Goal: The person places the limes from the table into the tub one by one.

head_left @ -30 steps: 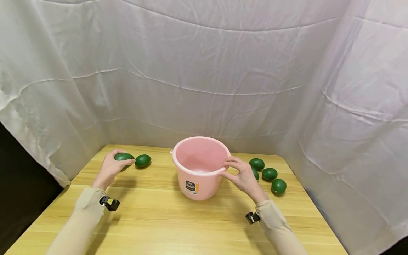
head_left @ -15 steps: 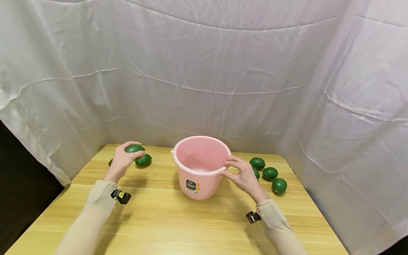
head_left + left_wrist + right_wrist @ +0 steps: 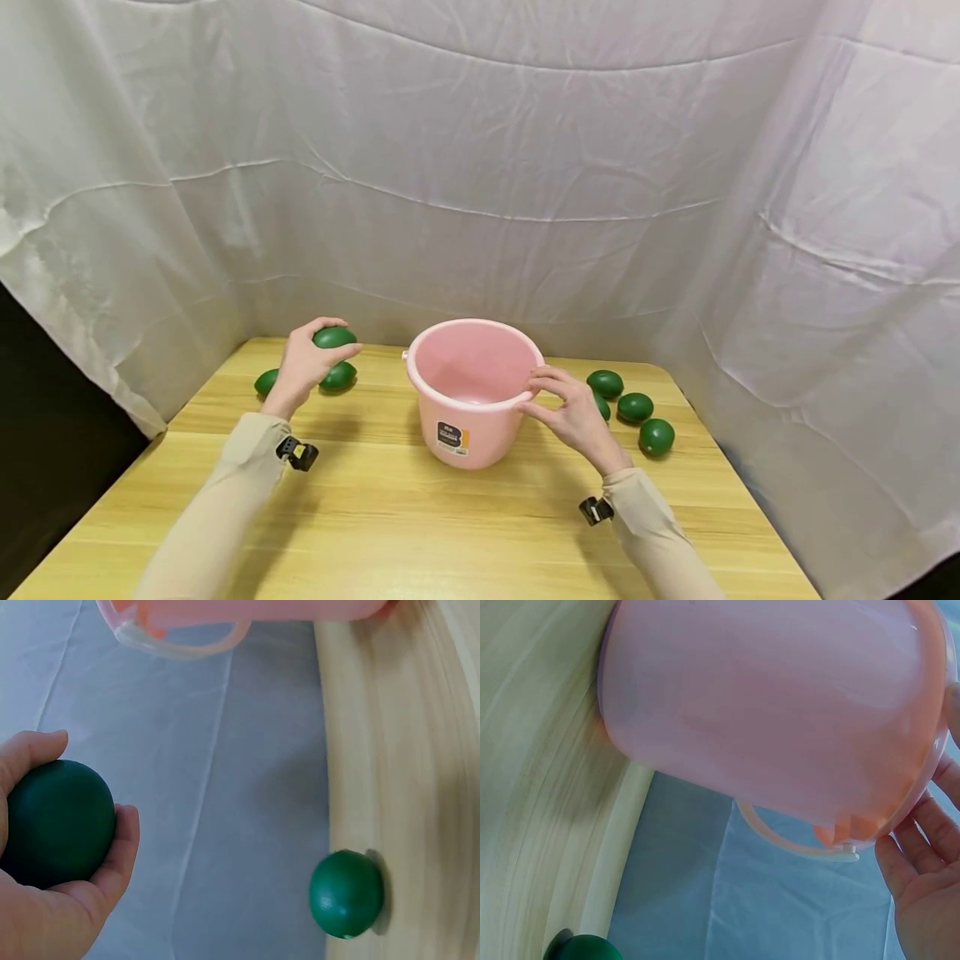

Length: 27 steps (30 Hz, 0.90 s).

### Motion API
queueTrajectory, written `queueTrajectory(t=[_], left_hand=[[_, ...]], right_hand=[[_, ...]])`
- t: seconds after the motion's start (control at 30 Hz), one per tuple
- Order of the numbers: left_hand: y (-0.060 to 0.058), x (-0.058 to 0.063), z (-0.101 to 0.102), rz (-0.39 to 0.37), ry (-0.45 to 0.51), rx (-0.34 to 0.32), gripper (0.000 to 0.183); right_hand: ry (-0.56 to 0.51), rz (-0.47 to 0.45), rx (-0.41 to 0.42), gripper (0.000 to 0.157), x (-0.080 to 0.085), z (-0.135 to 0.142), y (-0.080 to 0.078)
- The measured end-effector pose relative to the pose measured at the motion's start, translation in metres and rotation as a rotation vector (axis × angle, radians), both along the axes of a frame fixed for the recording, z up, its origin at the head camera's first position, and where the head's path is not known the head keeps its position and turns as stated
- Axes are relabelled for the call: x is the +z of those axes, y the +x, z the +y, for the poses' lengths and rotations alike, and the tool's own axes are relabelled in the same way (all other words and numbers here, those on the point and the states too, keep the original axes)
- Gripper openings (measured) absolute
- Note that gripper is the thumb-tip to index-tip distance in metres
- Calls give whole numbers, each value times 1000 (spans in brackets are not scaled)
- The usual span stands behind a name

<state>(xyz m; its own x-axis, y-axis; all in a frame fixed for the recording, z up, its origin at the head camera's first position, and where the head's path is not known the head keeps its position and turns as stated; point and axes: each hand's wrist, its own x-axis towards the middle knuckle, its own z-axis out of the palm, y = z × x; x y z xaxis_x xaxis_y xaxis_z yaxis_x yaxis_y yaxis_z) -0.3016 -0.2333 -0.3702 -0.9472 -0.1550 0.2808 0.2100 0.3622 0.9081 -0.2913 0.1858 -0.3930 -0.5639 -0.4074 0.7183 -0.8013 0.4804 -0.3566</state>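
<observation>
Glossy pink plastic bucket (image 3: 487, 429): upright on the pale wood-grained desk (image 3: 450, 542), its rim pinched between the thumb and fingers of the right hand (image 3: 573, 417).
Smooth dark-green, egg-shaped fruit (image 3: 334, 337): gripped between the thumb and curled fingers of the left hand (image 3: 306, 360), clear of the desk, to the left of the bucket and apart from it.
Done so far: one fruit is lifted and the bucket is steadied; no fruit is seen in the part of the bucket's interior that shows.
Left on the desk, left side: two matching green fruits, one under the held fruit (image 3: 338, 377) and one farther left (image 3: 266, 382).
Left on the desk, right side: four more, at the back (image 3: 604, 384), in the middle (image 3: 635, 407), nearest the front (image 3: 657, 438), and partly hidden behind the right hand (image 3: 602, 407).
Stage: judged to be early, with six of the seven visible fruits not yet picked up.
Printed black label with an orange patch (image 3: 453, 437): pale lettering is carried on the bucket's front, too small to be read; no brand can be made out.
</observation>
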Motion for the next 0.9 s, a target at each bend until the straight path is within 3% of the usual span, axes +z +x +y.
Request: queueTrajectory(t=[0.47, 0.7, 0.9], left_hand=[[0, 13, 25, 79, -108, 19, 53], [-1, 15, 39, 92, -109, -41, 52], [-1, 21, 48, 117, -111, -49, 50]], right_hand=[[1, -32, -4, 25, 1, -4, 2], [1, -39, -3, 23, -1, -4, 4], [-2, -38, -5, 24, -1, -5, 3]])
